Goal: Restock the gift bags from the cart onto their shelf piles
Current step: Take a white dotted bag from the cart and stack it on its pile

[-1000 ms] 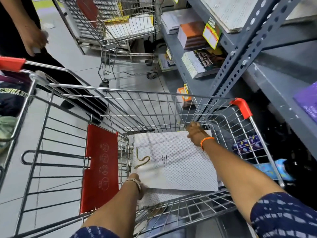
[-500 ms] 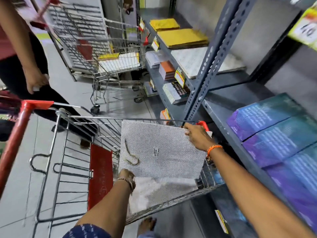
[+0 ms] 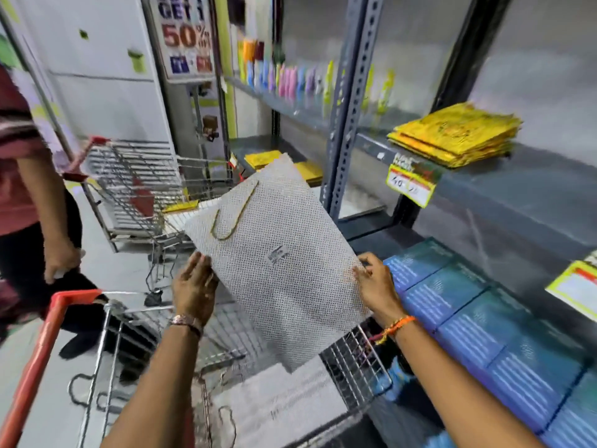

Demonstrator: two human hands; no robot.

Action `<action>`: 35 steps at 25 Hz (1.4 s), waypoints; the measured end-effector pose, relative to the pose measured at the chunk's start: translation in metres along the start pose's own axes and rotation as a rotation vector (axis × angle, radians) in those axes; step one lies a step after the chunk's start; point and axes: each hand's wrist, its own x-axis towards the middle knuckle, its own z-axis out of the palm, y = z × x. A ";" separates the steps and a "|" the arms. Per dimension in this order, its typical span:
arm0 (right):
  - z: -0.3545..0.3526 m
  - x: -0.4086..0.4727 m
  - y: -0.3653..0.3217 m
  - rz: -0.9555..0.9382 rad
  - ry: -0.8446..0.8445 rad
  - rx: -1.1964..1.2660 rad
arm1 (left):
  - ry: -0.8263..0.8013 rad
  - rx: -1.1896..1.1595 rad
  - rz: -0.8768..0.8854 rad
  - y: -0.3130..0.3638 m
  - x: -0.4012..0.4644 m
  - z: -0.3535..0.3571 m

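Lifted since the earlier frames: the flat white dotted paper gift bag with a gold cord handle [image 3: 274, 253] was lying in the cart and is now up in the air above it, tilted, handle end toward the shelves.

Head view: left hand [image 3: 193, 287] grips the bag's left edge, fingers on the front face, a bracelet on the wrist. Right hand [image 3: 376, 286] pinches the right edge, an orange thread band on that wrist. Below, the steel wire shopping cart with a red handle [image 3: 355, 367] holds more flat white bags [image 3: 277, 405] on its floor; how many is hard to say, blurred. To the right, the grey metal shelf rack [image 3: 349, 101]: a pile of flat yellow bags [image 3: 458, 137] on an upper shelf, well apart from the held bag, with a yellow price tag [image 3: 410, 182] on the shelf edge. A row of blue-purple flat packs [image 3: 478, 321] sits on the lower shelf, just beside the right hand. A second wire cart [image 3: 139, 185] stands behind. Another person in a maroon top [image 3: 19, 163] stands at left.
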 end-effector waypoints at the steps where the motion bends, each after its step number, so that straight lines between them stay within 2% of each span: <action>1: -0.008 -0.002 -0.004 0.007 0.029 0.058 | -0.036 -0.043 0.028 0.015 0.005 0.013; 5: -0.027 -0.012 -0.017 0.083 0.114 0.269 | -0.192 -0.098 0.153 0.060 0.013 0.066; 9: -0.040 -0.023 -0.036 0.065 0.195 0.394 | -0.259 -0.160 0.251 0.092 0.012 0.104; 14: -0.081 -0.038 -0.071 -0.044 0.455 0.253 | -0.439 -0.258 0.420 0.128 -0.009 0.165; 18: -0.145 -0.063 -0.103 -0.121 0.635 0.200 | -0.722 -0.201 0.532 0.137 -0.041 0.235; 22: -0.229 -0.105 -0.124 -0.108 0.786 0.160 | -0.951 -0.176 0.527 0.125 -0.088 0.314; 27: -0.314 -0.184 -0.141 -0.111 0.984 -0.004 | -0.928 -0.084 0.442 0.092 -0.172 0.400; 32: -0.406 -0.271 -0.152 -0.033 1.135 -0.182 | -1.264 -0.034 0.328 0.051 -0.281 0.472; 35: -0.474 -0.323 -0.155 0.096 1.313 -0.294 | -1.347 -0.013 0.279 0.030 -0.355 0.510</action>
